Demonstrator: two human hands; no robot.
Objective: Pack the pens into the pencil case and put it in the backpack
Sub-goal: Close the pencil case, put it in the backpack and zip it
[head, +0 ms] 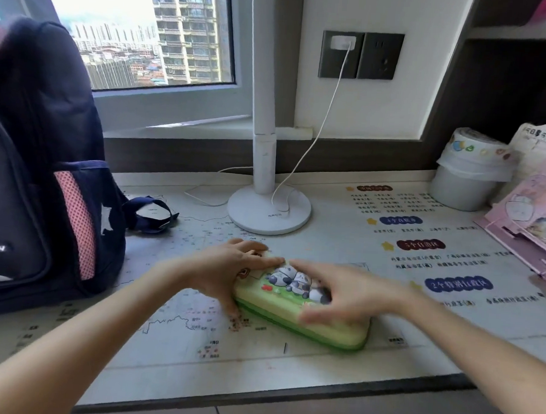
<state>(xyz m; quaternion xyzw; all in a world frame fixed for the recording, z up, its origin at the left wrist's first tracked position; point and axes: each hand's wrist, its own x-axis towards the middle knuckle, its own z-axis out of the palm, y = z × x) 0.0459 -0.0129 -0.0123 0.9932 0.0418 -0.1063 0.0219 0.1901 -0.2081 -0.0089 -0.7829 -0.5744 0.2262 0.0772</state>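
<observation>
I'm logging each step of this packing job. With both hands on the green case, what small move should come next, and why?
Probably close both hands around the pencil case and lift it toward the backpack. The case lies shut on the desk with no loose pens in view; the left hand rests on its far end, the right hand, blurred, over its lid. The backpack stands to the left.

The pencil case [304,313] lies on the desk [336,365], near its front edge, with both hands on it. The backpack [36,175] stands at the left, the lamp base [269,213] behind the case, and a lined bin [469,172] at the far right.
</observation>
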